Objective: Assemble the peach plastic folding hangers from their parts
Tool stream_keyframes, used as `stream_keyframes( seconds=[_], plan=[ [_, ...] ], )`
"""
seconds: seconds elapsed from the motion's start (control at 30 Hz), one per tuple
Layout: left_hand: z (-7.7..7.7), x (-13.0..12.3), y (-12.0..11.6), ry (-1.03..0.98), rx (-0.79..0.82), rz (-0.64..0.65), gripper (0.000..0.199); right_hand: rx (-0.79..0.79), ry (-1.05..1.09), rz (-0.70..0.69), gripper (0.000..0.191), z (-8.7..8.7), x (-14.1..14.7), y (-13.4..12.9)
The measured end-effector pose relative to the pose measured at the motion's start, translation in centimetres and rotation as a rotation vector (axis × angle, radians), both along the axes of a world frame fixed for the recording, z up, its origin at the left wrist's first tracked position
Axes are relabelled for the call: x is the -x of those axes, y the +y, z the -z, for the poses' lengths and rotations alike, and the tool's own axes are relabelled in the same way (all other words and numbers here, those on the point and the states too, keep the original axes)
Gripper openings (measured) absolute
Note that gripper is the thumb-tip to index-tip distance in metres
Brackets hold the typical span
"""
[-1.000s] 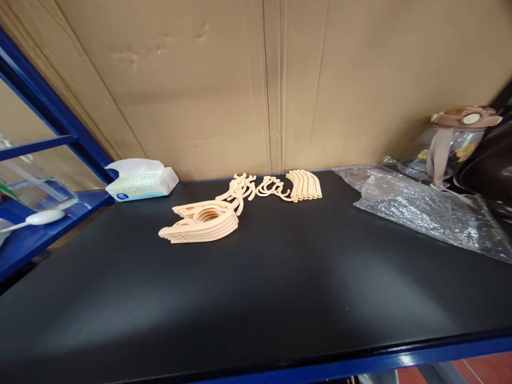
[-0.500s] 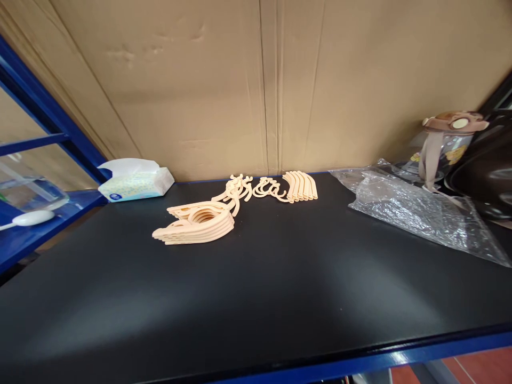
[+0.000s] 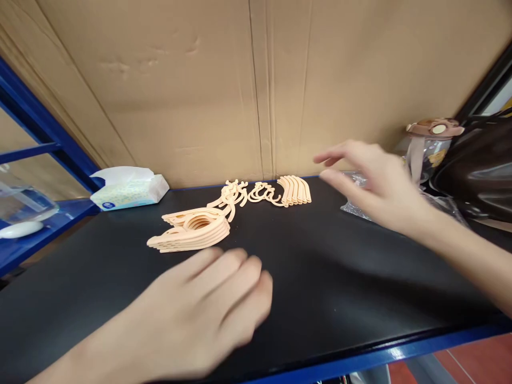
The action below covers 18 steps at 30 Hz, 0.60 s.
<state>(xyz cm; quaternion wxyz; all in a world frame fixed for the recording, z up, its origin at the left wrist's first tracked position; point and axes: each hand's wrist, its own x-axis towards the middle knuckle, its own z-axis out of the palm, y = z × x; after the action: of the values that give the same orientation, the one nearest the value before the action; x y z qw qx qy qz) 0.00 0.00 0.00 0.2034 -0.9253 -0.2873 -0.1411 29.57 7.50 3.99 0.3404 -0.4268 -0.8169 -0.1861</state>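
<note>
My left hand (image 3: 208,306) hovers over the near table, back up and fingers curled; its thumb and fingertips are hidden, and it is blurred. Just beyond it lies a stack of peach plastic pieces (image 3: 200,240), each with a round opening, like clothes-hanger parts. My right hand (image 3: 372,178) is in the air at the right, empty, thumb and fingers apart and pointing left. Left of its fingertips sits a row of curved peach arms (image 3: 295,190). Small hook-shaped pieces (image 3: 260,192) and a heap of peach pieces (image 3: 234,193) lie along the back.
The black table (image 3: 304,256) has a blue metal edge and backs onto a cardboard wall (image 3: 180,80). A tissue pack (image 3: 130,189) stands at the back left. Clear plastic wrap (image 3: 354,209) lies under my right arm, near a brown-lidded bottle (image 3: 434,146).
Both hands have come into view, the left from the lower left and the right from the right side. The view has shifted slightly; the peach pieces stay where they lay.
</note>
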Motion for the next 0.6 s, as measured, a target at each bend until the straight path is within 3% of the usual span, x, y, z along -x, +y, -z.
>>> stream_keyframes(
  seconds=[0.1, 0.27, 0.4, 0.6],
  plan=[
    [-0.4, -2.9, 3.5, 0.126, -0.059, -0.051, 0.024, 0.114, -0.165, 0.027, 0.032, 2.9, 0.5, 3.5],
    [2.4, -4.8, 7.1, 0.144, -0.004, -0.12, 0.03, 0.197, -0.28, 0.09, 0.031, 7.0, -0.3, 6.7],
    [3.9, -4.5, 7.6, 0.14, -0.064, -0.091, 0.032, 0.247, -0.277, 0.09, 0.035, 8.0, -1.1, 7.1],
    [3.8, -4.2, 7.3, 0.12, -0.012, -0.105, 0.032, 0.329, -0.229, 0.09, 0.043, 8.6, -1.5, 7.3]
  ],
)
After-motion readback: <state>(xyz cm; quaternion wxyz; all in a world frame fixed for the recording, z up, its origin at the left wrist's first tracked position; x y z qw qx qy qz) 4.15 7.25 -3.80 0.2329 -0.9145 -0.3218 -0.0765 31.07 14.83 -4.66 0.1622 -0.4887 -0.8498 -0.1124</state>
